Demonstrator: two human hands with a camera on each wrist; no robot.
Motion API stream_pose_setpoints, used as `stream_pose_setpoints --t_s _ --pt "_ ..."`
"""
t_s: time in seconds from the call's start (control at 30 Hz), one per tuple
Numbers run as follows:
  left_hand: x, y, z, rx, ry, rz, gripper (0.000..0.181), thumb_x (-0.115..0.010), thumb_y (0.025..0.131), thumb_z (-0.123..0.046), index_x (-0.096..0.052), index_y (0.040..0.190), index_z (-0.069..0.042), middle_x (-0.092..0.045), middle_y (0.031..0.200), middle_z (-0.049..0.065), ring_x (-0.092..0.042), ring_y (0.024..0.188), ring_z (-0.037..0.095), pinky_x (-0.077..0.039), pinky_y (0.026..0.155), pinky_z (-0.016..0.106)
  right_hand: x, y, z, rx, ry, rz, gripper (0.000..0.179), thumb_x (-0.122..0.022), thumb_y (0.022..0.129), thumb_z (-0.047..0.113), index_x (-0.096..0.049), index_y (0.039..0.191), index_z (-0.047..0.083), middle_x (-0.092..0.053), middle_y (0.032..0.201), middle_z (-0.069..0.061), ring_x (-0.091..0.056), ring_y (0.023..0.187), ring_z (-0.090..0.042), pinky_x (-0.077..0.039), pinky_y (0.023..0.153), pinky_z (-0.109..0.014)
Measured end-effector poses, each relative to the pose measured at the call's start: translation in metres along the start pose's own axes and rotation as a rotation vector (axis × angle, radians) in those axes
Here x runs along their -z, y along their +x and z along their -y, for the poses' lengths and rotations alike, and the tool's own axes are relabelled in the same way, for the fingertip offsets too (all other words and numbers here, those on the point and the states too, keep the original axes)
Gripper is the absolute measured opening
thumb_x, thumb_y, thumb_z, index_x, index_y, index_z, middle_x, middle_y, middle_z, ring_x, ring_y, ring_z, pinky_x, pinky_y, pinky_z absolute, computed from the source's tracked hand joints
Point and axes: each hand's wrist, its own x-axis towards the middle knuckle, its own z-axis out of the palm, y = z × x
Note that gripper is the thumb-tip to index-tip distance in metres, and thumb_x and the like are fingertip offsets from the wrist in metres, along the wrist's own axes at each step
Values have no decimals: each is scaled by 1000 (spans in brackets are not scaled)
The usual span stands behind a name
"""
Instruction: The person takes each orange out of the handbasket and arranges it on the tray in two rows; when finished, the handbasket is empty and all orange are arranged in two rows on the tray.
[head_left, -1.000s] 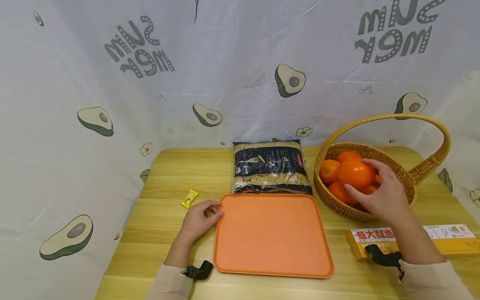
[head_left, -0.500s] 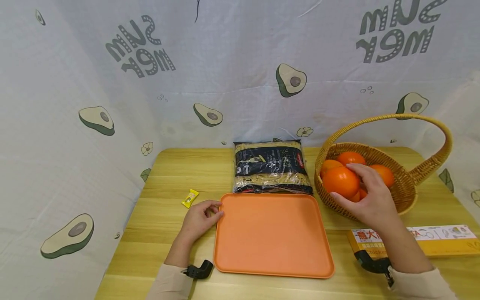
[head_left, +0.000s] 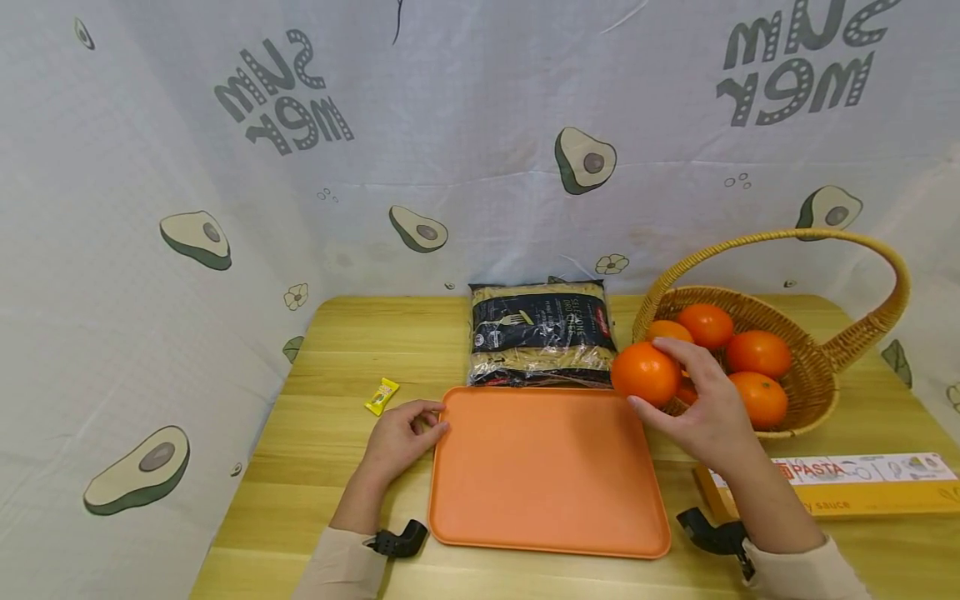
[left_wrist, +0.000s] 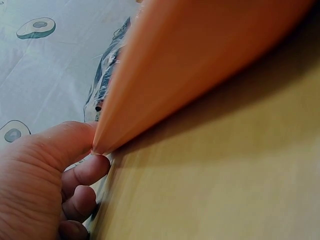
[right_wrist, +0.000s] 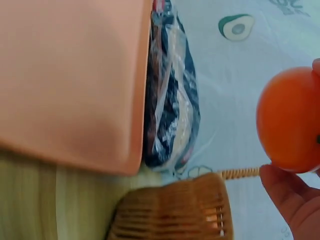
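My right hand [head_left: 708, 412] holds an orange [head_left: 645, 374] between thumb and fingers, above the tray's far right corner and the basket's near left rim. In the right wrist view the orange [right_wrist: 292, 120] shows a small dark stem spot. A wicker basket [head_left: 813, 392] with a tall arched handle stands at the right and contains several more oranges [head_left: 759, 354]. My left hand [head_left: 397, 442] pinches the left rim of an orange tray [head_left: 547, 475]. In the left wrist view, thumb and index finger [left_wrist: 92, 170] meet at the tray's edge [left_wrist: 150, 75].
A plastic bag of pasta [head_left: 542, 333] lies behind the tray. A small yellow wrapped packet [head_left: 382, 396] is left of it. At the right front lies a long yellow and white pasta box [head_left: 870, 483], partly behind my right forearm. A printed curtain [head_left: 480, 150] hangs behind the table.
My right hand has lifted the orange from the basket and carried it left, toward the tray's far right corner. Other oranges in the basket have come into view. My left hand stays at the tray's rim.
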Motion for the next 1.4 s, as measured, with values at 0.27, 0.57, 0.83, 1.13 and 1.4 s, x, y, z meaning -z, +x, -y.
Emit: stream_pose_setpoints --t_s 0.27,0.57,0.83,1.13,1.4 --pt "1 0 0 18 1 9 25 -83 87 -23 -77 111 -19 -70 84 -10 -53 63 4 -46 59 22 -19 0 11 52 -24 34 83 -93 68 5 -55 142 10 -58 138 -18 -63 112 -20 -41 93 -4" --pt "2 0 -1 14 -8 16 25 -82 87 -23 -77 111 -18 -70 85 -9 -53 63 4 -45 59 22 -41 1 23 16 -32 113 76 -92 73 13 -57 140 11 -51 132 -16 -59 109 -35 -57 85 -57" --pt "4 0 -1 5 -33 46 26 -82 87 -24 -77 112 -18 -71 87 -8 -54 62 5 -45 58 23 -61 4 31 55 16 194 78 -92 73 13 -53 141 8 -58 136 -12 -66 109 -28 -59 87 -32" --pt "12 -3 4 6 -106 134 24 -85 85 -26 -79 107 -19 -72 86 -6 -54 64 6 -46 59 23 -82 8 43 15 -1 306 67 -89 79 26 -59 139 19 -54 140 -9 -62 119 -35 -56 93 -57" --pt "20 -6 6 21 -153 255 24 -85 84 -25 -79 105 -17 -71 83 -1 -56 66 8 -47 62 22 -100 11 51 -33 -28 381 71 -89 80 30 -56 142 19 -54 136 -9 -63 111 -31 -57 90 -53"
